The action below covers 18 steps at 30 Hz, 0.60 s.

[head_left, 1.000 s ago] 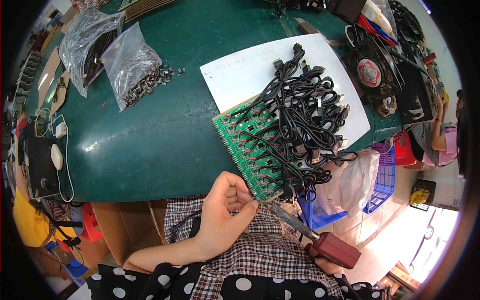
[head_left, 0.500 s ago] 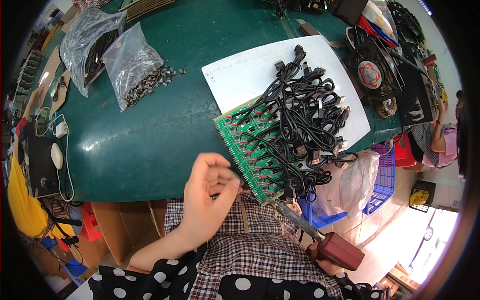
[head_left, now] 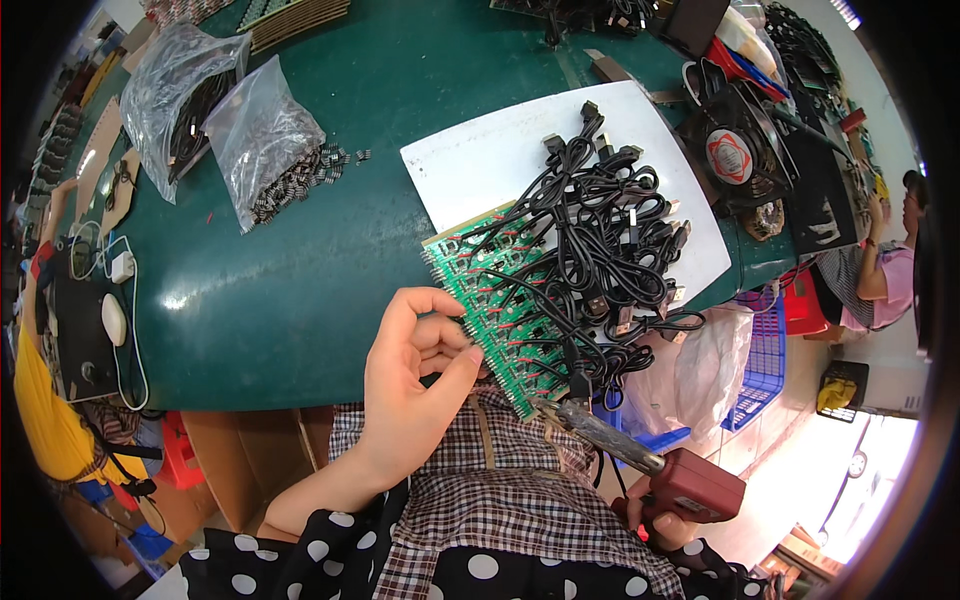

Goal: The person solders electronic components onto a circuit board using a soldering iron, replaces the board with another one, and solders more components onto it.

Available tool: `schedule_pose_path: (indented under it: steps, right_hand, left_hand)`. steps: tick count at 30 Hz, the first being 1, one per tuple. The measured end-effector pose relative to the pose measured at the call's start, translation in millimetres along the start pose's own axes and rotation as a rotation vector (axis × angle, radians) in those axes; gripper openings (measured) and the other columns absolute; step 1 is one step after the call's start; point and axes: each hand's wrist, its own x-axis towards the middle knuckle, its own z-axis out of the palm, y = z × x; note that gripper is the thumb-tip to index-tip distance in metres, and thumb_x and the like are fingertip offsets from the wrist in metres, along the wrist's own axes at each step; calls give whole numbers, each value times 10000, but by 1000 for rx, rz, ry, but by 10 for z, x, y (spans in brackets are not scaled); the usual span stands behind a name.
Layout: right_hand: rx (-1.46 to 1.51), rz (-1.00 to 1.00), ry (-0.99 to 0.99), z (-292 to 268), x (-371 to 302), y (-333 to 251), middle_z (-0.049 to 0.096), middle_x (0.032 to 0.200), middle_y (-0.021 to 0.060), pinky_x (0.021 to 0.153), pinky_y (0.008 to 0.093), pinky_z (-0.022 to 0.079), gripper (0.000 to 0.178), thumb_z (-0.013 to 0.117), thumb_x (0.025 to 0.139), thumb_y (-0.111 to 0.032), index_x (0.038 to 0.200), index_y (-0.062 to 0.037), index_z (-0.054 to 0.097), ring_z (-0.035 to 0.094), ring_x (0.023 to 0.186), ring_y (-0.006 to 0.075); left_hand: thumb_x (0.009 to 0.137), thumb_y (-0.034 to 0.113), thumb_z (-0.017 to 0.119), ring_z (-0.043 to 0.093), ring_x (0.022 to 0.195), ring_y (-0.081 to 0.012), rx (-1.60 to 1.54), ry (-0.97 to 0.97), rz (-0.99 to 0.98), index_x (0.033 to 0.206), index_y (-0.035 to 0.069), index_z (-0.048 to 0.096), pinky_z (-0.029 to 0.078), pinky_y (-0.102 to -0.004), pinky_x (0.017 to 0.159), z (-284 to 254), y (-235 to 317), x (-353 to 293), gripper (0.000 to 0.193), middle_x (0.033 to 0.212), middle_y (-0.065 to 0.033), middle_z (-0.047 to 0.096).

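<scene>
A: Head view: what is hard to make out?

B: The right hand [head_left: 670,526], lower right of the frame. It grips a soldering iron with a boxy dark-red handle and grey metal shaft [head_left: 640,456], and that handle covers much of it. I can't tell whether the tip touches anything.

A: And the left hand [head_left: 412,390]?

B: Lower centre, fingers loosely curled beside the pinned edge of a green rectangular circuit-board panel [head_left: 478,300]. I can't tell whether they pinch anything thin or touch that edge.

A: So the panel is mid-frame?

B: Yes, overlapping a white flat board [head_left: 455,160] on the dark-green bench [head_left: 270,270]. Bundled black cables [head_left: 600,240] hide its right side.

A: Which containers show?

B: Upper left, a clear plastic bag [head_left: 165,85] with dark cables inside, and a smaller clear bag [head_left: 250,115] spilling small black-and-silver parts [head_left: 300,180]. Right of centre, a blue plastic basket [head_left: 762,345] holds a whitish translucent bag [head_left: 708,365], contents unclear. Lower left, the bench edge cuts off a brown cardboard box [head_left: 250,455].
</scene>
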Motion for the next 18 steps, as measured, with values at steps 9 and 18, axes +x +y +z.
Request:
schedule_pose_path:
  steps: [9, 18]
  right_hand:
    - [42, -34, 5, 103, 40, -62, 577, 923, 246, 514, 295, 459, 625, 760, 667, -156, 1120, 111, 422, 575, 607, 238]
    - [-21, 81, -49, -12, 44, -50, 594, 895, 185, 531, 283, 460, 599, 787, 629, -179, 1060, 102, 480, 584, 620, 220]
  left_hand:
    - [786, -87, 500, 517, 684, -63, -1, -10, 8, 1021, 8, 386, 436, -189, 636, 10, -4, -5, 278, 744, -30, 521]
    - [783, -87, 504, 521, 690, -66, 2, -5, 18, 1019, 4, 393, 439, -192, 643, 10, -5, -3, 275, 751, -32, 524]
